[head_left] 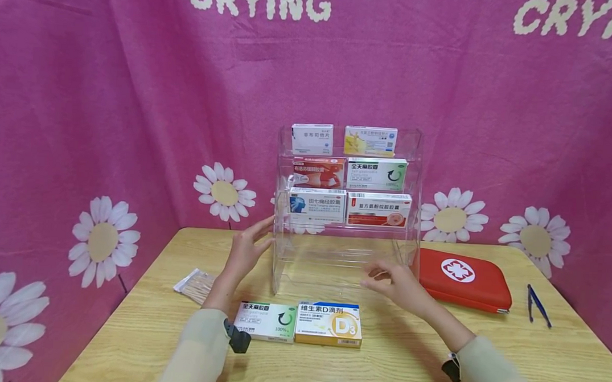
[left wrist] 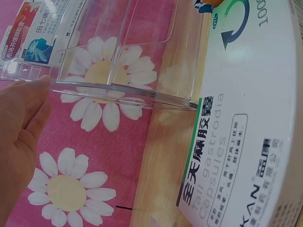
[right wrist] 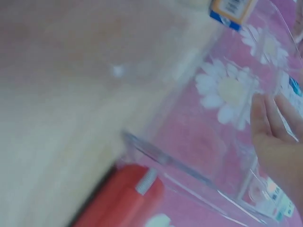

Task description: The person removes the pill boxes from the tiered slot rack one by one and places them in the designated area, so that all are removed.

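A clear acrylic tiered rack (head_left: 333, 272) stands on the table with medicine boxes on its upper three tiers. My left hand (head_left: 244, 254) is at the rack's left side, fingers extended along its edge, as the left wrist view also shows. In front of the lower right part, my right hand (head_left: 396, 283) hovers with loosely bent fingers and nothing in them. A green-and-white capsule box (head_left: 265, 321) lies flat before the rack, between the forearms. Beside it is a yellow-and-white vitamin D box (head_left: 328, 324), and both appear on the table nearer to me than the rack.
A red first-aid case (head_left: 466, 280) lies right of the rack, with blue tweezers (head_left: 539, 306) farther right. A bag of cotton swabs (head_left: 195, 286) is left of my left forearm. Behind the table hangs a pink curtain (head_left: 248, 97) with daisies.
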